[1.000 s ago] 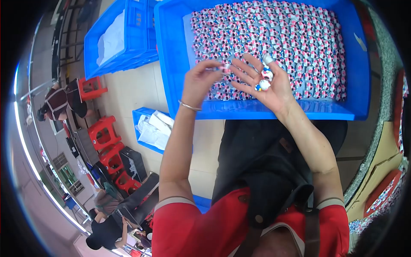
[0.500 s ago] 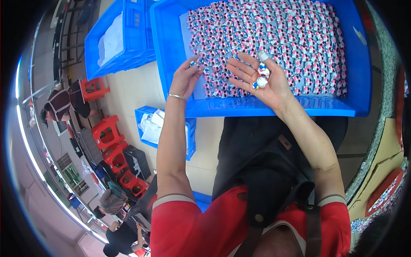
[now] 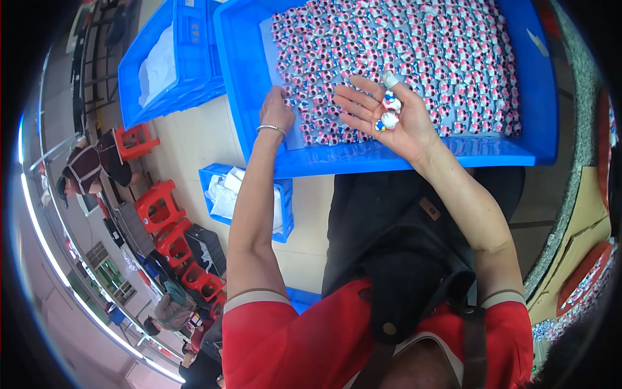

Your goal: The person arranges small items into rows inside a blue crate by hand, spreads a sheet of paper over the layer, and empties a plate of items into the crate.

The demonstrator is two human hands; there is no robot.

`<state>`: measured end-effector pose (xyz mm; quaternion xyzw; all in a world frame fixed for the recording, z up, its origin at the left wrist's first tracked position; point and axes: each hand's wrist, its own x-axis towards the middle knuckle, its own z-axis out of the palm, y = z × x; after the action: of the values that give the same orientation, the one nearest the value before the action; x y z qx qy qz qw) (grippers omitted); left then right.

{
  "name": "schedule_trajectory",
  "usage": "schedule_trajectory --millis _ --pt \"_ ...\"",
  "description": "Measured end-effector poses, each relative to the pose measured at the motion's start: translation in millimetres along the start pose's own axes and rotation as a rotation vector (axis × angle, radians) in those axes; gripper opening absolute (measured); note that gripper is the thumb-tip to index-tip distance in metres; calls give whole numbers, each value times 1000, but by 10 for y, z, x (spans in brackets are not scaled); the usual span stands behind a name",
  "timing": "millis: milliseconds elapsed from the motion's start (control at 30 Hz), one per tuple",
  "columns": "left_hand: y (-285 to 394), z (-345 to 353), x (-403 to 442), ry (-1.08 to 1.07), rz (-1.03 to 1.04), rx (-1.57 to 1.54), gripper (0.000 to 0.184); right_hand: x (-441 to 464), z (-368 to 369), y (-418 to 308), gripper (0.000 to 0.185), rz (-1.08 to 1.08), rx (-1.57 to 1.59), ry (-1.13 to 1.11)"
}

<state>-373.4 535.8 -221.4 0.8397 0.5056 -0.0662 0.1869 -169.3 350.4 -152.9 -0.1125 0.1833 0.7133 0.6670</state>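
Left hand (image 3: 277,115) has turned fingers-down inside the left side of the large blue bin (image 3: 314,165), nearest the arrayed figurines (image 3: 337,50); fingers narrow (grip contents indeterminable). Right hand (image 3: 414,137), above the bin, open, supports two loose figurines (image 3: 389,120).

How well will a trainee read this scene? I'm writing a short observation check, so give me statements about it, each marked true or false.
1. The right hand is held palm up, with small figures resting on it. True.
2. The bracelet is on the right wrist. False: it is on the left wrist.
3. The large tray holds many small pink-and-white pieces. True.
4. The left hand is down by the red stools. False: it is at the left side of the large tray, beside the pieces.
5. The small blue bin has white material in it. True.
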Motion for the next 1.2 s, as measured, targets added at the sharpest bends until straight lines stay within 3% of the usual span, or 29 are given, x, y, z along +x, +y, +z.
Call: schedule_trajectory --millis 133,200,233,300,367,433,567,633,667,733,800,867,900,967,1000,1033,1100,1200 --pt "100 -29 -12 32 13 65 36 -17 31 10 52 -5 -29 26" --pt "164 -125 -61 166 142 85 38 -28 50 5 53 -20 -43 38" --pt "306 -264 -134 325 319 39 33 -31 63 1 54 -35 -44 49" --pt "854 -628 -425 205 304 -424 26 -34 92 -7 54 -71 -81 67" --pt "1294 -785 -733 -67 367 -752 22 -35 163 21 53 -91 -124 117" --pt "1496 -670 -870 -100 507 -748 20 61 47 109 53 -115 -145 11" --pt "1490 -612 -860 -167 422 -480 20 74 -32 150 36 -117 58 64" --pt "1426 -571 -828 -229 423 -1087 24 52 -97 100 29 -77 209 -18" --pt "1296 -615 -794 -220 396 -1128 30 48 -61 65 26 -122 200 79" --pt "1009 -721 -732 -250 76 -1181 35 28 -79 -18 26 -141 143 13" --pt "669 -666 -632 -221 -3 -1197 33 -14 -76 -82 27 -141 130 25" --pt "398 -571 -541 -83 -2 -880 32 -51 -87 -112 27 -129 118 36" --pt "317 -507 -517 -85 -5 -876 32 -63 -95 -101 27 -127 122 37" --pt "212 -395 -448 -67 133 -143 33 -79 -111 -95 28 -120 74 57" --pt "93 -291 -405 -45 229 -58 34 -84 -122 -88 28 -122 78 60" --pt "70 -237 -381 -49 230 -58 34 -85 -132 -79 28 -113 85 52" --pt "15 -136 -327 -88 220 236 33 -80 -139 -74 28 -107 91 45" --pt "6 -63 -294 -136 209 227 35 -82 -121 -81 29 -101 100 26"
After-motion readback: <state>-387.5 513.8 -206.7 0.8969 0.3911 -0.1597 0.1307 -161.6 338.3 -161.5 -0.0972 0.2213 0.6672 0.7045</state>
